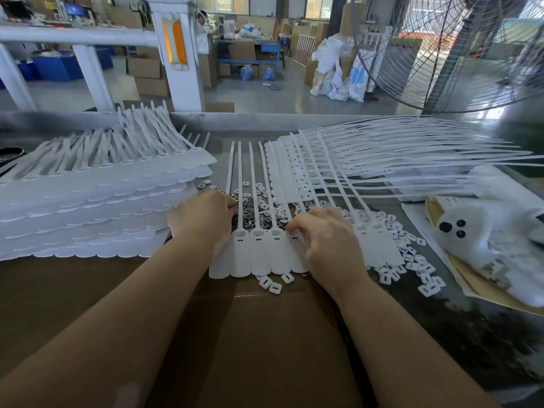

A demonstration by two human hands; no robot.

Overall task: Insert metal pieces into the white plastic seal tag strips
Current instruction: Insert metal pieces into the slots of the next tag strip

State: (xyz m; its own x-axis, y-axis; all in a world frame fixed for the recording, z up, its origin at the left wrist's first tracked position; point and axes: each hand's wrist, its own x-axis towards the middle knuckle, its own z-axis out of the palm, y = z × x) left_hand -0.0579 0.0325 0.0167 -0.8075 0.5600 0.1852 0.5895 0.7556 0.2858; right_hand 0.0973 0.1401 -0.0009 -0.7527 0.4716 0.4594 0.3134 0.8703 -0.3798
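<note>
A joined sheet of white seal tag strips [259,254] lies flat in front of me, its flags toward me and its thin tails pointing away. Small grey metal pieces [250,214] lie heaped under and between the tails. My left hand [206,219] rests curled at the sheet's left edge, its fingertips in the metal pile; what they pinch is hidden. My right hand [321,234] presses its bent fingers onto the lock heads at the sheet's right side, apparently pinching something small there.
A tall stack of tag sheets [97,201] stands at left, another fanned pile [368,160] at right. White plastic caps [412,260] are scattered right of the sheet. A crumpled bag [494,240] lies far right. A big fan [459,48] stands behind the table.
</note>
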